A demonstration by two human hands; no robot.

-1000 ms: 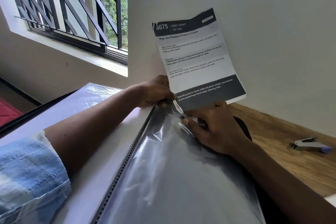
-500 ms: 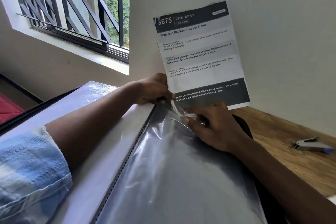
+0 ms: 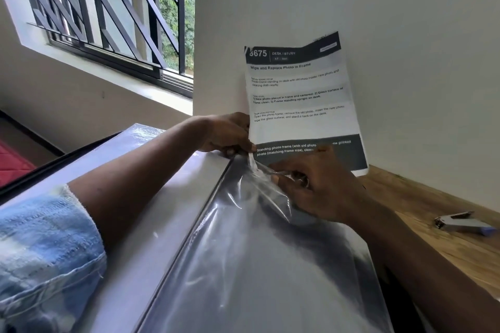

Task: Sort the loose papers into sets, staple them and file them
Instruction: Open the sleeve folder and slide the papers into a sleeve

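If pushed down through a mouth only partly spread, likely to jam the printed sheet (image 3: 300, 94) against the lip of the clear sleeve (image 3: 257, 265), bending or creasing the lower corners. Also possible to slide it behind the pocket rather than into it, given the bunched, wrinkled film near the opening. Could stretch or tear that film with too hard a pull from the right hand (image 3: 319, 186). Might flop forward or sideways as well, standing tall and limp with support only at its foot. Judged to be the filing step, with insertion not yet achieved. Impossible to tell whether a single page or a stapled set.

Held upright above the open file folder (image 3: 162, 238), close to the white wall, heading at the top, dark band at the bottom. Lower edge right at the sleeve mouth, between the two hands and touching both. Left hand (image 3: 224, 132) curled at the sheet's lower left corner, pinching it; unclear whether pinching film along with paper. Right hand just below the dark band, fingers curled, pinching a fold of the sleeve's front film and drawing it away from the backing.

Well apart to the right, on the wooden table (image 3: 433, 197), a stapler (image 3: 462, 223), untouched. Up and to the left, a barred window (image 3: 108, 21).
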